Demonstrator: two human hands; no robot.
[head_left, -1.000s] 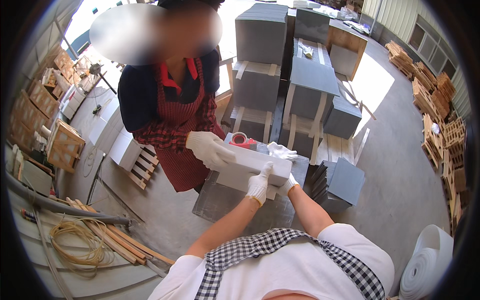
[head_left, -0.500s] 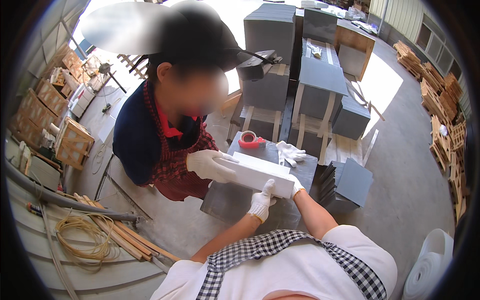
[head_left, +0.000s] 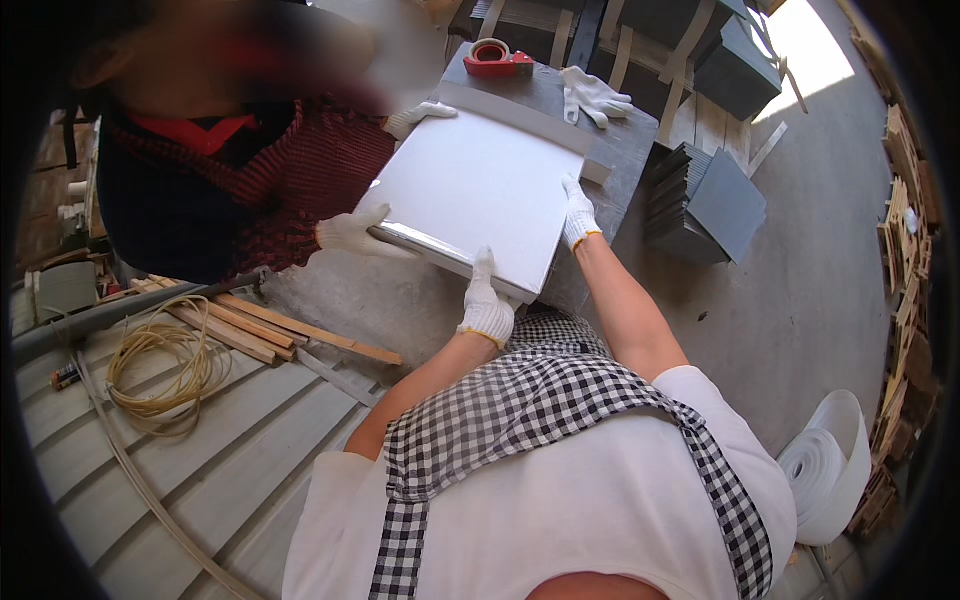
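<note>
A flat white box (head_left: 475, 190) lies broad face up, its near side hanging past the table's edge. In a white knit glove, my left hand (head_left: 487, 308) grips the near corner, thumb on top and fingers hidden beneath. My right hand (head_left: 579, 212), gloved too, holds the right side. Across from me a co-worker in dark sleeves has one gloved hand (head_left: 358, 232) at the box's left corner and the other gloved hand (head_left: 420, 118) at its far left corner. Whether the box touches the grey table (head_left: 628, 150) below cannot be told.
On the table's far part are a red tape dispenser (head_left: 498, 62) and a loose white glove (head_left: 593, 97). Grey tiles (head_left: 722, 205) stand stacked on the floor to the right. A white foam roll (head_left: 822, 470), wood strips (head_left: 270, 325) and coiled hose (head_left: 165, 360) lie around me.
The box has turned from showing its narrow side to lying broad face up. Both of the co-worker's hands now show on it. My view has tipped downward; my hands keep hold.
</note>
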